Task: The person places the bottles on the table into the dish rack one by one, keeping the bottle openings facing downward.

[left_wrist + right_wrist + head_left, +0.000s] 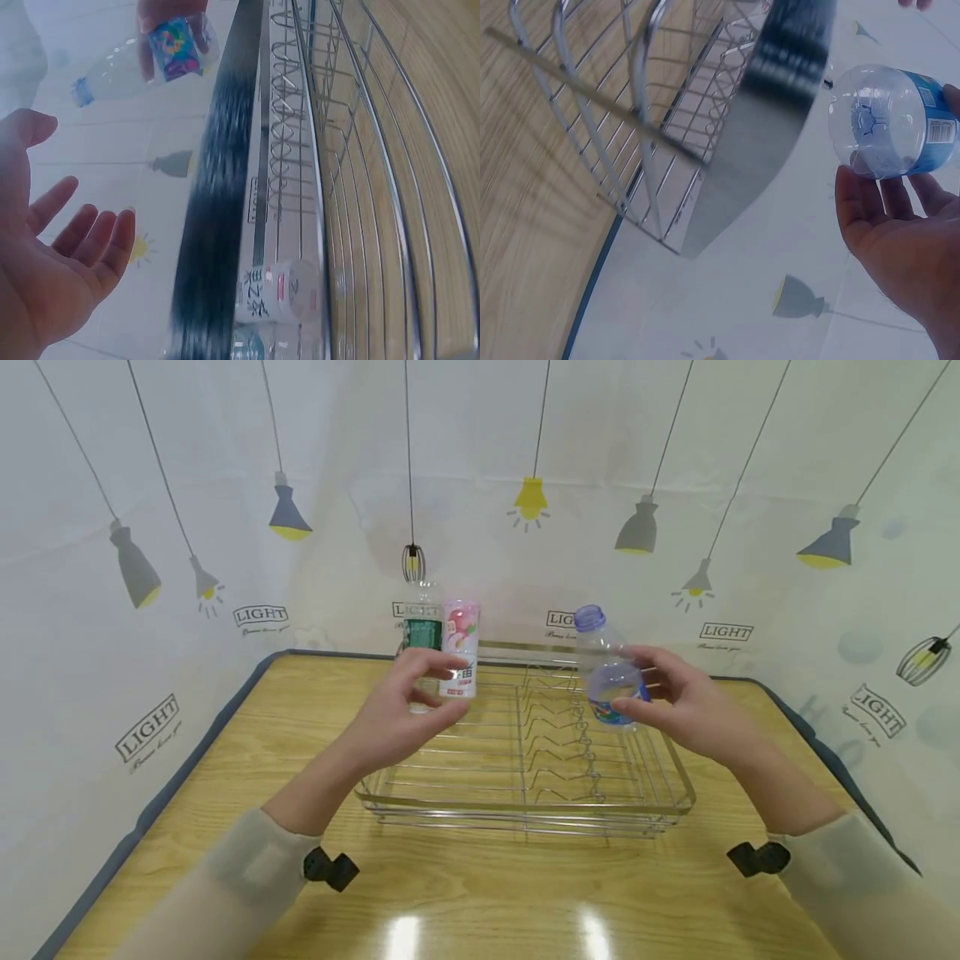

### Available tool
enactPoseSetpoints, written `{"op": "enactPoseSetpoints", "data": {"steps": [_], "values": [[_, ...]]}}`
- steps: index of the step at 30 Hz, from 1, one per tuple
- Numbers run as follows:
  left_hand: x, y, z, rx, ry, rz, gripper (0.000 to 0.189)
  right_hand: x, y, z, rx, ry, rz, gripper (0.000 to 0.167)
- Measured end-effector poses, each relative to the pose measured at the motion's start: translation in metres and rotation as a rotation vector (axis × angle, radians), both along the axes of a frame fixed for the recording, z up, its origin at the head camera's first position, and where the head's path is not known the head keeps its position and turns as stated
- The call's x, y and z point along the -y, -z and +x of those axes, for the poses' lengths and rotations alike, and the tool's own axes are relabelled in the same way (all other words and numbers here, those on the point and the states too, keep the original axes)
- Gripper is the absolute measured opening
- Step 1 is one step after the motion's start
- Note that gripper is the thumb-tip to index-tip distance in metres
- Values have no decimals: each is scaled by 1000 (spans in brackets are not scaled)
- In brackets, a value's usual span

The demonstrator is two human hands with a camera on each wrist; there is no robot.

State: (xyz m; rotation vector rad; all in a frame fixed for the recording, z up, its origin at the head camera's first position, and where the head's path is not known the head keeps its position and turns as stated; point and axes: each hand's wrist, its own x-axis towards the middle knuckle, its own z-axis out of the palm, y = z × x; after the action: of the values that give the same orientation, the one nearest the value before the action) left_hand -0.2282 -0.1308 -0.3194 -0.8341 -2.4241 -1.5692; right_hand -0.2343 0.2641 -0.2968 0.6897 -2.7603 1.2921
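My right hand (697,714) grips a clear plastic bottle (617,681) with a blue label and blue top, held tilted above the right side of a wire dish rack (525,807). In the right wrist view the thumb and fingers wrap the bottle (885,124) near its label. Over the rack's left side, my left hand (393,710) holds nothing, its fingers loosely bent. Just behind those fingers, overlapped by them in the head view, a pink and white bottle (461,631) stands at the back left of the rack. Beside it is a clear bottle with a green label (424,633).
The rack sits on a wooden table (465,893), with a row of wavy wire dividers (558,752) right of its middle. A pale cloth printed with lamps (480,460) hangs behind and along both sides. Each wrist wears a black camera (330,868).
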Motion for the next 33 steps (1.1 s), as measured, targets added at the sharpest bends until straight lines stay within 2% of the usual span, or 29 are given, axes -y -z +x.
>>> {"op": "enactPoseSetpoints", "data": {"steps": [6, 11, 15, 22, 25, 33], "values": [[-25, -1, -7, 56, 69, -20, 56, 18, 2, 6, -45, -87, 38, 67], [-38, -1, -13, 104, 108, -19, 68, 29, 9, 8, -86, -124, 62, 64], [-42, -2, -15, 137, 136, -3, 71, 35, 11, 10, -87, -137, 84, 66], [-42, 1, -14, 235, 205, -12, 73, 45, 14, 10, -80, -173, 123, 67], [-42, 3, -13, 241, 215, -40, 71, 48, 16, 9, -69, -189, 122, 67], [-45, 10, -11, 161, 236, -76, 66, 53, 19, 6, -91, -217, 78, 66]]}}
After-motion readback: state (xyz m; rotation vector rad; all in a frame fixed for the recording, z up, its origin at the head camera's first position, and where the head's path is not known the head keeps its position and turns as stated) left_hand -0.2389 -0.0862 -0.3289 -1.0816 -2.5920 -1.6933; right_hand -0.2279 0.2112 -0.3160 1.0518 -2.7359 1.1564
